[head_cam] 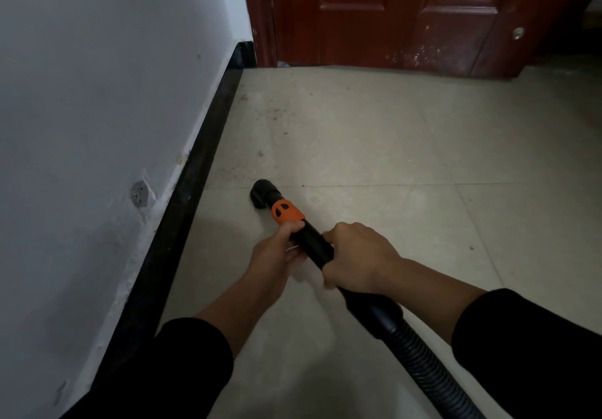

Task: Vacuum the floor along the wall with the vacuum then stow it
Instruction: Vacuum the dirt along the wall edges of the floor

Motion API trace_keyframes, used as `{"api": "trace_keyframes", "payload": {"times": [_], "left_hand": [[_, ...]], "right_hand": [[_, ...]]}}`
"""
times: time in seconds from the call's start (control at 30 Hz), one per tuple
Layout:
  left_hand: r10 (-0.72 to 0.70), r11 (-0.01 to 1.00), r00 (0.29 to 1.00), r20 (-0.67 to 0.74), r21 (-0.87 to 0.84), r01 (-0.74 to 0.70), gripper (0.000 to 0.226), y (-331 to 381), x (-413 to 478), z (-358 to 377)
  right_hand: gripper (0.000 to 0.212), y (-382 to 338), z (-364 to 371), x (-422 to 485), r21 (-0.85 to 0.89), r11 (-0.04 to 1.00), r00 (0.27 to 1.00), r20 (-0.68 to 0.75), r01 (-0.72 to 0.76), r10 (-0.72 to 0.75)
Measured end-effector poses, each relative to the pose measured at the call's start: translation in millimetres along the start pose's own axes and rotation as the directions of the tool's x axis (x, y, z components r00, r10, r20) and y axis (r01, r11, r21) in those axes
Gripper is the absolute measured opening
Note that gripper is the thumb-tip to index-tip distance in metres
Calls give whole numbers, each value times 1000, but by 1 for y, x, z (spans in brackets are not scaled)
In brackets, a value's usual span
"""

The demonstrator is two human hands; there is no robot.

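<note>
Left hand (277,255) and right hand (355,255) both grip the vacuum tube (311,242) nr the wall (97,92).
Fingers curled round black tube, L just behind orange collar (286,212), R further back; nozzle (262,192) down on tiled floor (391,158) nr black baseboard (202,171). Dirt specks (277,112) ahead, red door (391,11) beyond.

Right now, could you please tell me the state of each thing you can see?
Nozzle: down on the floor.
Pipe: held in both hands.
Left hand: gripping pipe.
Right hand: gripping pipe.
Floor: dirt specks ahead of nozzle.
Door: looks shut, scuffed low.
</note>
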State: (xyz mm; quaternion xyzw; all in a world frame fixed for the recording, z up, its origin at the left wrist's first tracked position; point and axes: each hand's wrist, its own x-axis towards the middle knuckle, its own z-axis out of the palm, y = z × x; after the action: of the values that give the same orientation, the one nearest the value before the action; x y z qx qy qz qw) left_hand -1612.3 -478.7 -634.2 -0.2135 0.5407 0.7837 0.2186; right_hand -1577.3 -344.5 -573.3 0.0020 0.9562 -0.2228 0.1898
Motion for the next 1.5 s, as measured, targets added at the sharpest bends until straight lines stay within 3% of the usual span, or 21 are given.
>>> {"api": "trace_keyframes", "payload": {"times": [0.4, 1.03, 1.5], "left_hand": [[-46, 999, 998, 32, -21, 47, 9, -6, 5, 42], [-110, 994, 981, 161, 19, 109, 16, -33, 2, 93], [-163, 985, 974, 159, 79, 152, 22, -54, -36, 103]], "right_hand": [[31, 29, -13, -8, 22, 995, 994, -53, -99, 100], [33, 79, -24, -39, 81, 974, 971, -91, -213, 220], [34, 93, -28, -82, 87, 966, 968, -42, -243, 247]]}}
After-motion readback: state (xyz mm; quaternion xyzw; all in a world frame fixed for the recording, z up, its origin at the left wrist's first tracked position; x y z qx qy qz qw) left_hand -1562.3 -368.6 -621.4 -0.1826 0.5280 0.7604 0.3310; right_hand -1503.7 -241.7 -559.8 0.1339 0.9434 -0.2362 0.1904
